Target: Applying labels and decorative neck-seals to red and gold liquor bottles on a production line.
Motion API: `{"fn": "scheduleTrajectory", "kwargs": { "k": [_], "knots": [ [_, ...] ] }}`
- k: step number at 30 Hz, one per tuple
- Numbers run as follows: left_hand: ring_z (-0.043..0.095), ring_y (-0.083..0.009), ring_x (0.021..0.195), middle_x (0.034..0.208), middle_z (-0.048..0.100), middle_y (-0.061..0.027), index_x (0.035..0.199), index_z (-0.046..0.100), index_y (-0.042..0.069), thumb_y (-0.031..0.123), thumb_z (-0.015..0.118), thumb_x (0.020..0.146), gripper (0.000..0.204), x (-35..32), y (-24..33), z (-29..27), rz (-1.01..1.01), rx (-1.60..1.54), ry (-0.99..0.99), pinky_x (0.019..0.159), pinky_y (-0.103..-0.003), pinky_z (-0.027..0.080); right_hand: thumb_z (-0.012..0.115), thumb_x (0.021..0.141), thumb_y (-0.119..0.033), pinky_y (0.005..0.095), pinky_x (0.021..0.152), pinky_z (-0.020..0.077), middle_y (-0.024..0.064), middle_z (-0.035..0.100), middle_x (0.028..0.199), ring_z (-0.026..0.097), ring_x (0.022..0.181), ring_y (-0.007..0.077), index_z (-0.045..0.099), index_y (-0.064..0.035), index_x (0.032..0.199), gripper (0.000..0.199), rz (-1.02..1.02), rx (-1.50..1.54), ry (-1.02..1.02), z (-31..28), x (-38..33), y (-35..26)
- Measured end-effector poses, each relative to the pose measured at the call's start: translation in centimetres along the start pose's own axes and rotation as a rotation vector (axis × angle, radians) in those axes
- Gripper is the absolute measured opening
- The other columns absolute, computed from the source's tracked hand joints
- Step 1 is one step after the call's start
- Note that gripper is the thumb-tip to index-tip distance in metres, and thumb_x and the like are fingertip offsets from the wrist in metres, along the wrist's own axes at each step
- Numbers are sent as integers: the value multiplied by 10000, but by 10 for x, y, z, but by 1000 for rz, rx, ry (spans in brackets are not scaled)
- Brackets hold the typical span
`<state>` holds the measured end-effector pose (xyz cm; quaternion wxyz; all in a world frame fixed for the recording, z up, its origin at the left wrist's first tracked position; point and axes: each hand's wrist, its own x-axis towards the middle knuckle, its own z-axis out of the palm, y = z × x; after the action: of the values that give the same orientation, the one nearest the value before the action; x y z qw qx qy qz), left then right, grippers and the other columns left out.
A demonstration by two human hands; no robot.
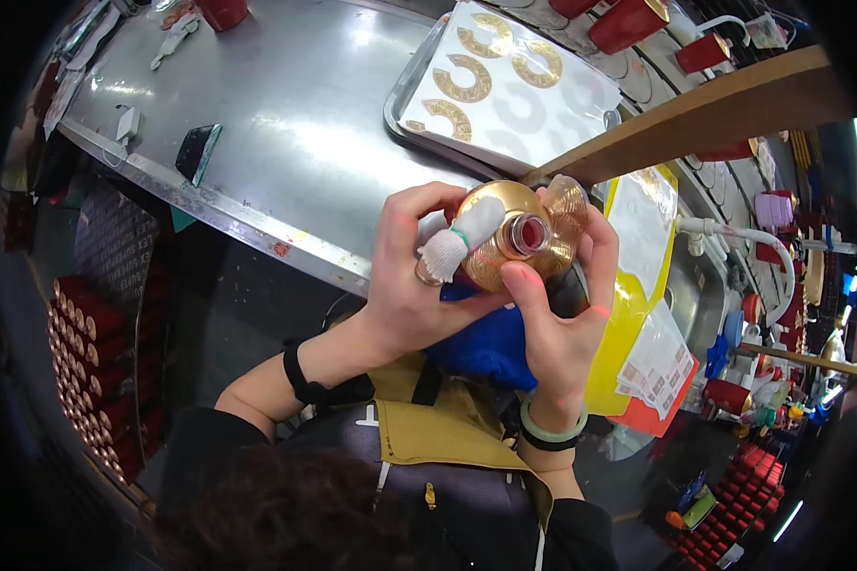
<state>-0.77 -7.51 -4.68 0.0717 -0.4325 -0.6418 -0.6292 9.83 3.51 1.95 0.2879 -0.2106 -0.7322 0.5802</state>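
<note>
Gold bottle (487, 269), mouth toward you, held between both hands off the bench's (286, 124) near edge.
Your left hand (405, 271) curls part-open around its left side, white cloth (462, 238) at the fingers (worn or pinched: can't tell); your right hand (569, 328) grasps the opposite side, thumb by the neck, fingers behind a patterned gold piece (568, 211). Two-sided hold probably steadies the rounded shoulder. Tray (394, 116) of C-shaped gold pieces (487, 80) sits toward the bench's right end, presumably for easy reach.
</note>
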Motion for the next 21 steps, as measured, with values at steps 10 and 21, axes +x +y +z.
{"fn": "scheduleTrajectory", "kwargs": {
  "k": [10, 21],
  "knots": [
    [568, -402, 1254, 1427, 458, -252, 1410, 541, 182, 230, 917, 758, 754, -10, 12, 28, -334, -225, 30, 925, -441, 558, 666, 996, -126, 348, 1007, 466, 142, 597, 1255, 583, 1156, 233, 489, 41, 1390, 463, -119, -105, 84, -9, -4, 1],
    [562, -399, 1246, 1494, 380, -235, 1374, 525, 131, 182, 922, 727, 761, -16, -16, 54, 125, 103, 140, 1002, -439, 520, 715, 891, 7, 314, 733, 479, 112, 632, 958, 615, 820, 203, 649, -2, 1200, 316, -170, -352, 228, 2, -8, -16]
  ]
}}
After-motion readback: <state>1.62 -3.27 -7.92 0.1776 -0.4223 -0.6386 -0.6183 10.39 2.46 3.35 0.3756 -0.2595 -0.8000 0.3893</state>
